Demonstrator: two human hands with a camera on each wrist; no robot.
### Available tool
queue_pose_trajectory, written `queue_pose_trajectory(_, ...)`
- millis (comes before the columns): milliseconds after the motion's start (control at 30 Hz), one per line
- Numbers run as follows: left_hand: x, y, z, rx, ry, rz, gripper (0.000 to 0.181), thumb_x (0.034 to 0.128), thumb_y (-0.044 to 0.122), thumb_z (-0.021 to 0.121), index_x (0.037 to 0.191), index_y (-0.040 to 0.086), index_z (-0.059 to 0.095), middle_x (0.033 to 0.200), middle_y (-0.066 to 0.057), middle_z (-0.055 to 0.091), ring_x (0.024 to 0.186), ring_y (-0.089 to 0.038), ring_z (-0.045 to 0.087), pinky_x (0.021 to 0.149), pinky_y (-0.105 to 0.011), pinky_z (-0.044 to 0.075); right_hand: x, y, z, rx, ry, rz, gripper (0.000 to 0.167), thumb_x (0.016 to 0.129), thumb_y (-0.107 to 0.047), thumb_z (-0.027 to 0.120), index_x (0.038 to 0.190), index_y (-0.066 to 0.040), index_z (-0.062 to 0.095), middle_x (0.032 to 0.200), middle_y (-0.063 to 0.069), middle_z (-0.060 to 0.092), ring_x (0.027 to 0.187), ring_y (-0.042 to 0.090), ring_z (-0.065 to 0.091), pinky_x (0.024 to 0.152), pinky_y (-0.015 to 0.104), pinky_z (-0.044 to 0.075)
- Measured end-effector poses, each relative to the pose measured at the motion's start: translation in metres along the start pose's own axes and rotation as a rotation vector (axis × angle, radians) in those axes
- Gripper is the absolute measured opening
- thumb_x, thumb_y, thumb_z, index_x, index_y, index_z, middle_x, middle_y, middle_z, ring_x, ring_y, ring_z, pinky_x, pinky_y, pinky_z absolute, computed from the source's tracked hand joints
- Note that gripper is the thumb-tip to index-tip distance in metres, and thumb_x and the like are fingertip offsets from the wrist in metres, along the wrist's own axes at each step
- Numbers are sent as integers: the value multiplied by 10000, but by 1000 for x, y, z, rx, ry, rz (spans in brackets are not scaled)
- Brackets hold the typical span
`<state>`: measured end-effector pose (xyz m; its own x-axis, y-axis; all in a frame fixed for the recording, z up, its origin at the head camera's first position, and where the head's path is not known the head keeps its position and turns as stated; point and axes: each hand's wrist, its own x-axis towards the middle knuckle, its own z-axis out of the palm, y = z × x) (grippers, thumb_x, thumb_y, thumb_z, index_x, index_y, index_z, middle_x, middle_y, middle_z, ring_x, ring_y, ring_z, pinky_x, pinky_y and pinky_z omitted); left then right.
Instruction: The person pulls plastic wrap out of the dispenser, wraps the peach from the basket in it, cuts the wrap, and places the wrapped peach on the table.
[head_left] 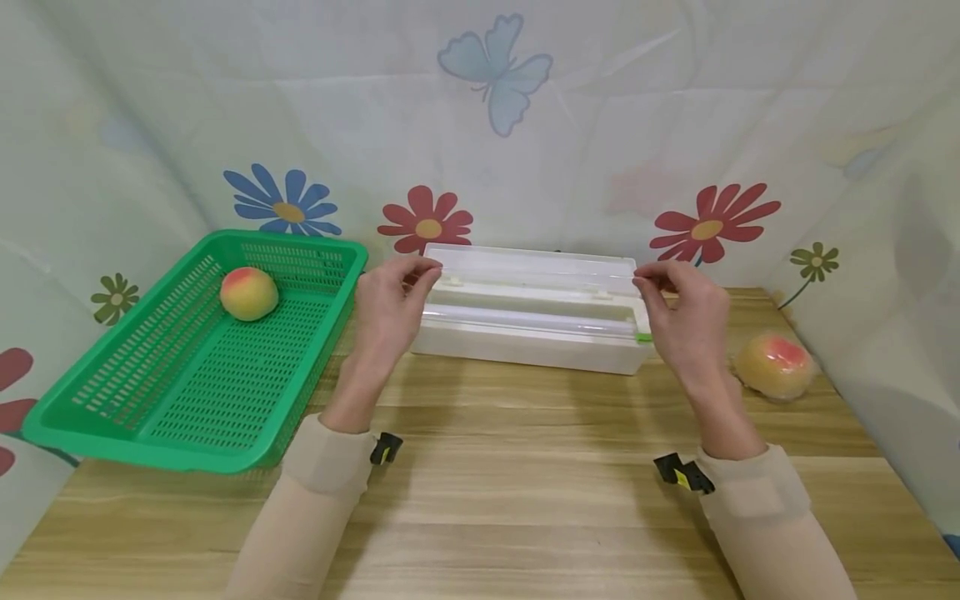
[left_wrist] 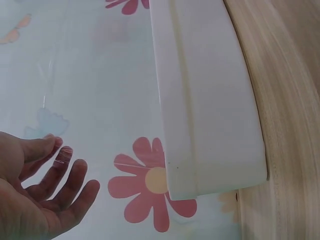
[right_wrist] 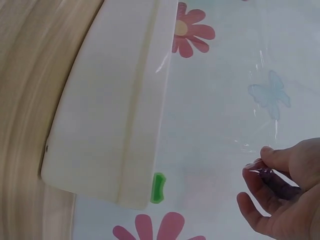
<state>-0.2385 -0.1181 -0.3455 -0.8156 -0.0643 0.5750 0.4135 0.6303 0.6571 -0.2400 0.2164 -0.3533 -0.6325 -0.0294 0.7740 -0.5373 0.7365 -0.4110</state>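
Film (head_left: 536,283), clear, thin and glinting, stretches above the white box (head_left: 525,346); left hand (head_left: 390,310) pinches it by the box's left end; right hand (head_left: 692,321), by its right.

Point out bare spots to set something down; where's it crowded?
Largest: light wood-grain table in front of the long white plastic box, between the beige sleeves. Second: floor of the green perforated plastic basket, in front of its round yellow-red peach. Crowded: box top, where left grip and right grip pinch clear plastic film.
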Motion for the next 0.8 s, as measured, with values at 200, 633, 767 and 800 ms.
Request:
queue_pose_trajectory(200, 0, 3, -3, 18, 5, 0, 189, 980, 163, 717, 1097, 28, 778, 947, -95, 719, 847, -231, 613, 728, -326, 531, 1, -5, -6, -5, 5, -41, 108, 910, 26, 749, 1001, 81, 730, 937, 211, 728, 843, 348, 699, 826, 74, 401)
queue_pose_trajectory(633, -2, 12, -13, 35, 3, 51, 166, 963, 132, 733, 1067, 13, 784, 934, -93, 706, 836, -240, 605, 729, -336, 515, 1, -15, -18, -50, -16, -21, 154, 912, -33, 764, 1038, 52, 746, 982, 198, 739, 873, 348, 713, 851, 116, 443)
queue_pose_trajectory(767, -4, 14, -17, 45, -18, 63, 163, 956, 124, 739, 1064, 11, 786, 931, -95, 715, 833, -242, 611, 723, -339, 518, 0, -17, -23, -55, -27, -15, 161, 891, -28, 787, 1029, 45, 750, 970, 198, 739, 856, 350, 711, 842, 99, 433)
queue_pose_trajectory(800, -4, 15, -19, 49, -25, 62, 162, 955, 120, 740, 1066, 11, 786, 930, -97, 717, 833, -243, 611, 722, -343, 518, -1, -17, -24, -55, -34, -19, 157, 884, -18, 791, 1021, 47, 750, 962, 198, 738, 848, 350, 711, 832, 62, 389)
